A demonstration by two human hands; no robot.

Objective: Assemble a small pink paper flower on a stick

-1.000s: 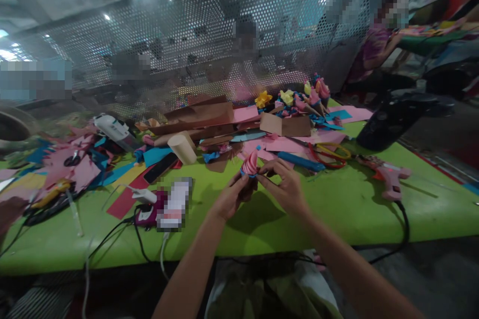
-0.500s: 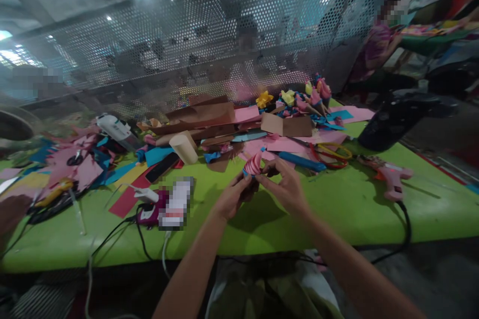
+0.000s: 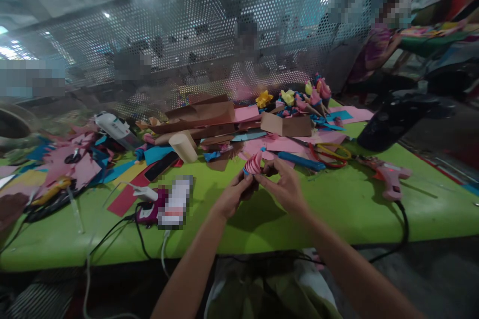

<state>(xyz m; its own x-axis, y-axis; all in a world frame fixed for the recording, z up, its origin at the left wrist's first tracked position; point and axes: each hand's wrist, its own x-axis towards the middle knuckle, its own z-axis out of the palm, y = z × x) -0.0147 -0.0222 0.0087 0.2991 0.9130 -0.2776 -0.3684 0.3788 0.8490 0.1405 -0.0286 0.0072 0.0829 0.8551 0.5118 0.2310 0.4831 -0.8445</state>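
Above the near middle of the green table, a pink swirled paper piece (image 3: pixel 253 163) with blue at its tip and base sits between my two hands. My left hand (image 3: pixel 237 193) is closed around its lower left side, the thumb near the blue base. From the other side, my right hand (image 3: pixel 282 184) pinches the lower right of the piece with thumb and bent fingers. Both hands hide its underside. Just beyond the right hand lies a blue stick-like tool (image 3: pixel 301 161), beside scissors with red and yellow handles (image 3: pixel 333 154).
A pink glue gun (image 3: pixel 392 177) rests on the right, its cord running over the table edge (image 3: pixel 441 229). To the left are a phone (image 3: pixel 176 202), a purple power adapter (image 3: pixel 147 213) and a beige roll (image 3: pixel 183 147). Coloured paper (image 3: pixel 292 145) and finished swirls (image 3: pixel 324 88) lie behind.
Both hands keep their hold on the pink paper piece in nearly the same place. The view has shifted very slightly.
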